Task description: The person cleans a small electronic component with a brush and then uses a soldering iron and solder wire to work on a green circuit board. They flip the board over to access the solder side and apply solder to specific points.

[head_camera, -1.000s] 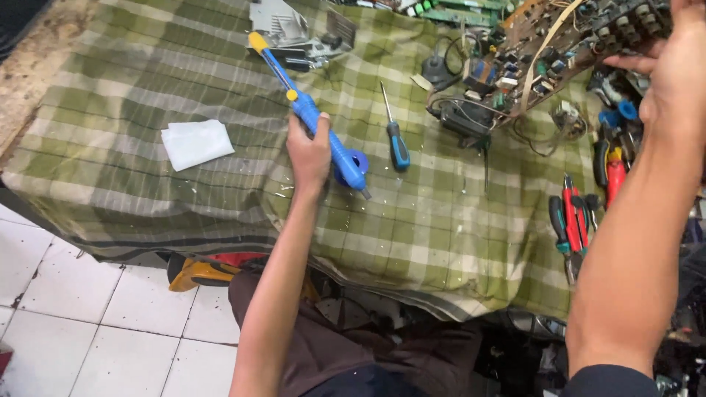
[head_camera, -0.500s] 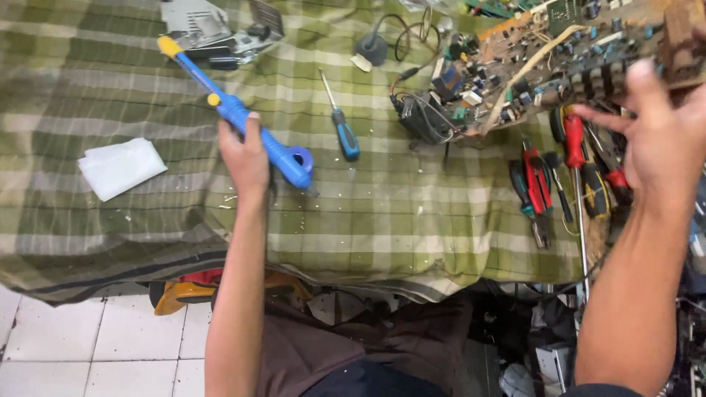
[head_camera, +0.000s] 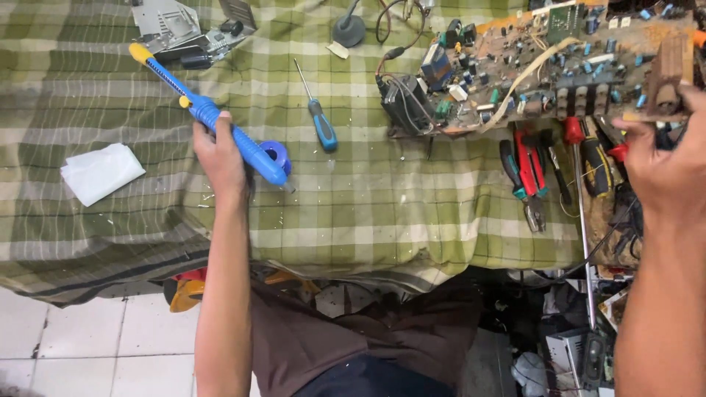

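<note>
While the left hand point(head_camera: 219, 151) closes its grip on the blue desoldering pump point(head_camera: 234, 134), the right hand point(head_camera: 665, 165) grips the circuit board point(head_camera: 544, 62); bringing the pump's tip to a joint looks due next.

Workbench draped in checked cloth above a tiled floor

A green and cream checked cloth point(head_camera: 382, 213) is covering the work surface and hanging over its near edge in soft folds, with small pale flecks lying scattered across the weave. Below it, at the lower left, a floor of white square tiles with dark grout lines point(head_camera: 81, 345) is showing, slightly stained in places. Even, soft light is falling across the cloth, casting only faint shadows. At the lower right, the space under the bench is lying in deep shade, where a dark clutter of odd parts point(head_camera: 566, 338) is piling up, too dim to make out.
</note>
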